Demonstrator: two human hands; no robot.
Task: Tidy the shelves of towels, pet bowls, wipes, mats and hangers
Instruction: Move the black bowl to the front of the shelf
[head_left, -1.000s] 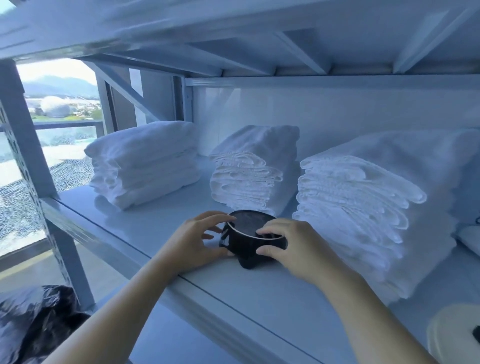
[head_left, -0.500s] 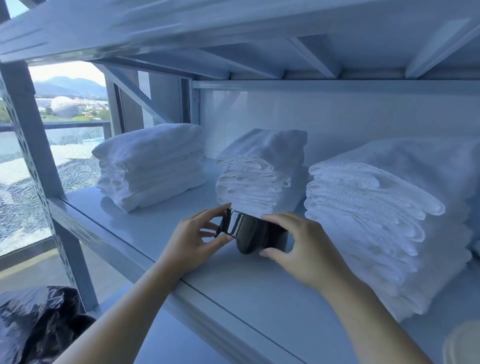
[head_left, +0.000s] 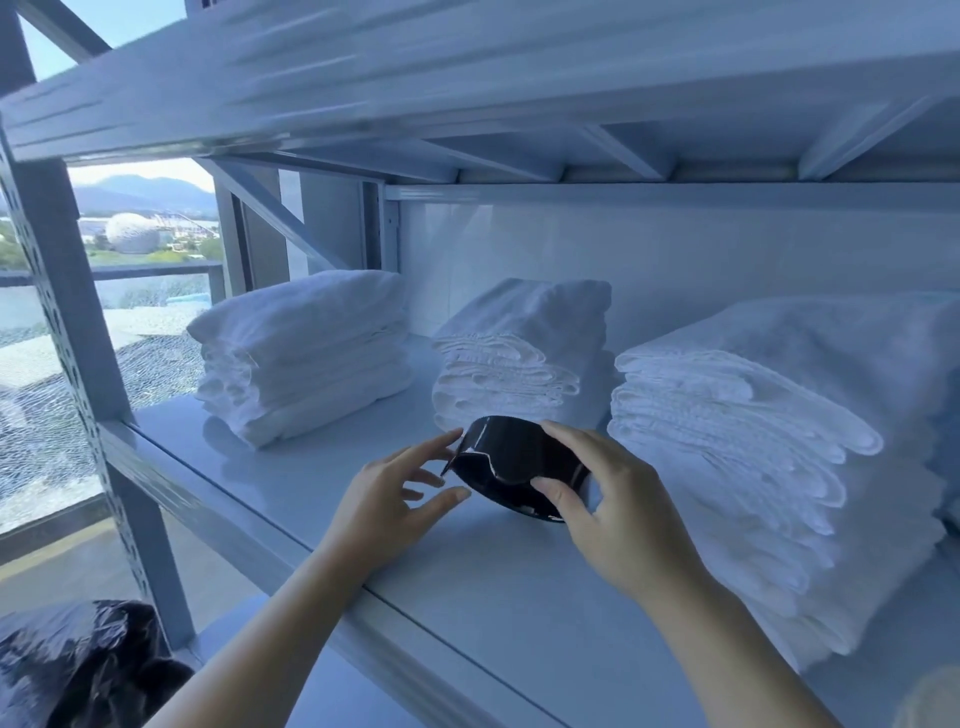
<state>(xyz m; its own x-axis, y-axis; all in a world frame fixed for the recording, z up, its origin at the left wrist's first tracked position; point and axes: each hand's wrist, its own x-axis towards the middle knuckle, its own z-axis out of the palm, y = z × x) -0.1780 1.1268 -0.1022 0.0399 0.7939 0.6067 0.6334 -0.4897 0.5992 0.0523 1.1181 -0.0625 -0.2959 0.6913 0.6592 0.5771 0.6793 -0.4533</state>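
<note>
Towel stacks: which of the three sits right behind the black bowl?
The middle stack, narrowest of the three; the bowl hides its bottom edge.

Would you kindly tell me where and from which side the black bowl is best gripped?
Grip the black bowl across its rounded wall, coming from the front and above: it lies tilted on the shelf, with towel stacks close behind and to its right. The right hand spans it, thumb near, fingers over the top; the open left hand can steady its free left edge.
</note>
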